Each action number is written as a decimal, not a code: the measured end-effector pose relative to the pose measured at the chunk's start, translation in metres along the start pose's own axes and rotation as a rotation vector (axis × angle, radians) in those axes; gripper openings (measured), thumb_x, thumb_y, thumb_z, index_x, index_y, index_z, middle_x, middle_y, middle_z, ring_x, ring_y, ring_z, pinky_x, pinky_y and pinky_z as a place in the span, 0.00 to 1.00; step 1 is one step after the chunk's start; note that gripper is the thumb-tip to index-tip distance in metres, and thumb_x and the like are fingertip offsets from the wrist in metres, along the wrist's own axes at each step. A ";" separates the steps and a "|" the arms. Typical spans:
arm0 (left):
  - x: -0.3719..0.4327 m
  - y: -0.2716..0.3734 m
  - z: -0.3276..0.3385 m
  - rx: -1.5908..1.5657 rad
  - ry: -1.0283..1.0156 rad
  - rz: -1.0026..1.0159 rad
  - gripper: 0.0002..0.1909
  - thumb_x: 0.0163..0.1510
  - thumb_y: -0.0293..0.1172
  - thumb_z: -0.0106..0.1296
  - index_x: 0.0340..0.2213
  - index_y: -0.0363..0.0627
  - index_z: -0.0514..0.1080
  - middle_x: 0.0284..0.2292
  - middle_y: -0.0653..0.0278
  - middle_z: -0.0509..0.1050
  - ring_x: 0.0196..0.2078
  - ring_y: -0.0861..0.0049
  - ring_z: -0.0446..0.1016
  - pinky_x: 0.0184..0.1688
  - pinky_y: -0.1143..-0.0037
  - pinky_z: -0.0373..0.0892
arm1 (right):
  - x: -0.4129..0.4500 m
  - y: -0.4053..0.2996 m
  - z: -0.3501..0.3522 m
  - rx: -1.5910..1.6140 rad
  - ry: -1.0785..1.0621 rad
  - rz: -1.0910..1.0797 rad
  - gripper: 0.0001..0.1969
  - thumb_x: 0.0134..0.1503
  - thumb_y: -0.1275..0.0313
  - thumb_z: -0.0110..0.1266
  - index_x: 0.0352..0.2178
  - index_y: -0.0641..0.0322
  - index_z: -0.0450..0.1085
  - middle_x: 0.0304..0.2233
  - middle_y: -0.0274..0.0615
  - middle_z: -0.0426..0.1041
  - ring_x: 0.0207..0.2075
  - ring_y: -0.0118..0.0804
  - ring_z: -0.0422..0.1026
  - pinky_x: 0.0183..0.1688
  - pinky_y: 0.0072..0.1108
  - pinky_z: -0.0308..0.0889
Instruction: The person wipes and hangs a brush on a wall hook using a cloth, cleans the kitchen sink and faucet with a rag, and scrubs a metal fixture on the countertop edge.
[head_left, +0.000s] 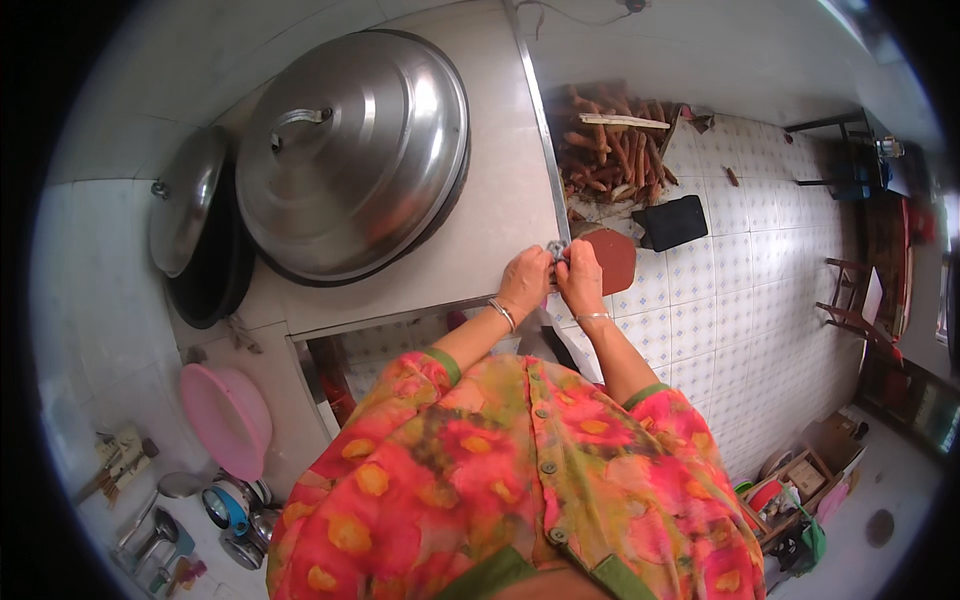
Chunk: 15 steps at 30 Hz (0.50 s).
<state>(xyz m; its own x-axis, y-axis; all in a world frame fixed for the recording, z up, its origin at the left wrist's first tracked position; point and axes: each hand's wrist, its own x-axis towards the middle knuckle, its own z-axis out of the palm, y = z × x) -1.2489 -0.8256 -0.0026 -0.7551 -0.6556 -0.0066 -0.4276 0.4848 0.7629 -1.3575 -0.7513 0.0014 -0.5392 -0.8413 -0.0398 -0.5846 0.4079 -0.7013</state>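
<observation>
My left hand (526, 276) and my right hand (580, 276) meet at the metal-edged corner of the stove counter (495, 225). Between their fingers is a small bunched grey cloth (557, 250), held by both. A bracelet circles each wrist. Left of the hands, a large domed metal lid (360, 165) with a strap handle covers a wide dark-rimmed wok. Farther left, a smaller metal lid (184, 202) leans tilted on a black pan (217, 277). Just right of the hands, below the counter, lies a reddish-brown flat-topped stool or board (611, 259); which, I cannot tell.
A pile of firewood (619, 150) lies on the tiled floor beyond the corner, near a black object (675, 223). A pink plastic basin (226, 420) and hanging ladles (159, 529) are at the left. A wooden chair (855, 300) and a crate (795, 487) stand at the right.
</observation>
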 end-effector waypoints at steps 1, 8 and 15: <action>0.009 -0.003 0.001 -0.002 0.006 -0.001 0.03 0.45 0.25 0.49 0.22 0.39 0.67 0.24 0.52 0.67 0.30 0.55 0.69 0.32 0.64 0.67 | 0.011 0.001 0.002 -0.003 -0.002 -0.005 0.11 0.43 0.78 0.53 0.29 0.61 0.60 0.29 0.49 0.63 0.31 0.54 0.66 0.31 0.37 0.63; -0.006 -0.016 0.005 0.041 -0.061 0.008 0.04 0.49 0.26 0.47 0.24 0.39 0.68 0.24 0.51 0.68 0.30 0.54 0.69 0.32 0.62 0.66 | 0.002 0.011 -0.002 -0.069 -0.115 0.070 0.14 0.43 0.75 0.56 0.30 0.58 0.60 0.30 0.48 0.66 0.33 0.54 0.68 0.32 0.38 0.64; 0.013 -0.004 0.005 -0.005 0.055 -0.059 0.02 0.46 0.24 0.49 0.24 0.39 0.68 0.23 0.52 0.68 0.29 0.55 0.69 0.32 0.63 0.67 | 0.032 -0.001 0.002 0.009 -0.015 -0.027 0.13 0.43 0.74 0.55 0.29 0.61 0.59 0.27 0.50 0.65 0.30 0.55 0.66 0.32 0.37 0.62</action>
<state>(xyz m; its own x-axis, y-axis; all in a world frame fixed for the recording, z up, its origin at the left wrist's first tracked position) -1.2594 -0.8334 -0.0091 -0.7003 -0.7137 -0.0162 -0.4678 0.4416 0.7656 -1.3731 -0.7793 -0.0005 -0.5139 -0.8573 -0.0314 -0.5933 0.3816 -0.7088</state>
